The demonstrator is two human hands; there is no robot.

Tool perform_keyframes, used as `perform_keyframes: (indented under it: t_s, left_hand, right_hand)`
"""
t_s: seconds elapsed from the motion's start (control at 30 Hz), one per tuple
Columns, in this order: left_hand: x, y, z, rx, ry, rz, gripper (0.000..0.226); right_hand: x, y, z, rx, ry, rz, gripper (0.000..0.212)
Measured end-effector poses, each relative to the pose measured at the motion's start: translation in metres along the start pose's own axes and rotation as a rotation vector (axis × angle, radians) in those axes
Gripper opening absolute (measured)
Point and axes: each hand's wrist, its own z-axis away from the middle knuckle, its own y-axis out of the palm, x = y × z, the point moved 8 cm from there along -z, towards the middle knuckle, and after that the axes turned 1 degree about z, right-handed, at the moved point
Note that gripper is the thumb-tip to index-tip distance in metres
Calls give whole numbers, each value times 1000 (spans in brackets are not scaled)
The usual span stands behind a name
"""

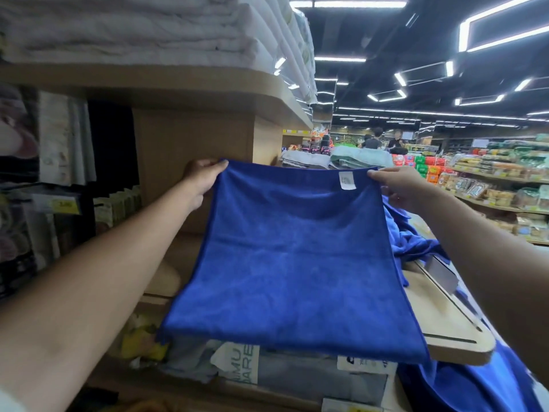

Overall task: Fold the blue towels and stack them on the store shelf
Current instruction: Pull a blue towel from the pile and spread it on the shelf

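Observation:
A blue towel (291, 260) hangs spread out in front of me, with a white label near its top right corner. My left hand (202, 176) pinches the top left corner. My right hand (398, 185) pinches the top right corner. The towel's lower edge hangs over the wooden shelf (445, 331) below. More blue towels (413, 242) lie crumpled on that shelf behind and to the right of the held one, and blue cloth (475, 385) hangs off its front right.
White folded towels (133, 28) are stacked on the upper shelf (178, 84). Packaged goods (297, 379) lie below the blue towel. Grey and green towels (341, 159) lie further along. Grocery shelves (490, 179) stand at the right, with people far back.

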Motion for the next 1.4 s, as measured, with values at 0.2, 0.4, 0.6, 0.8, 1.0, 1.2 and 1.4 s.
perform_keyframes:
  t_s: [0.2, 0.4, 0.6, 0.8, 1.0, 1.2, 1.4]
  left_hand:
    - [8, -2, 13, 45, -78, 53, 14]
    - [-3, -28, 59, 199, -52, 82, 9]
    - [-7, -63, 124, 355, 135, -89, 15]
    - [28, -73, 195, 667, 226, -486, 22]
    - [1, -60, 198, 436, 385, -637, 24]
    - [24, 44, 187, 400, 311, -974, 38]
    - [75, 49, 195, 619, 110, -1266, 59]
  right_hand:
    - [-4, 0, 20, 11, -48, 17, 16]
    - [8, -21, 87, 44, -175, 34, 19]
    - [2, -40, 170, 133, -329, 269, 12]
    - [-34, -12, 251, 517, -463, 651, 17]
    - [0, 17, 246, 407, -567, 862, 42]
    - [1, 172, 221, 438, -594, 737, 37]
    - [-53, 184, 208, 426, -408, 1053, 72]
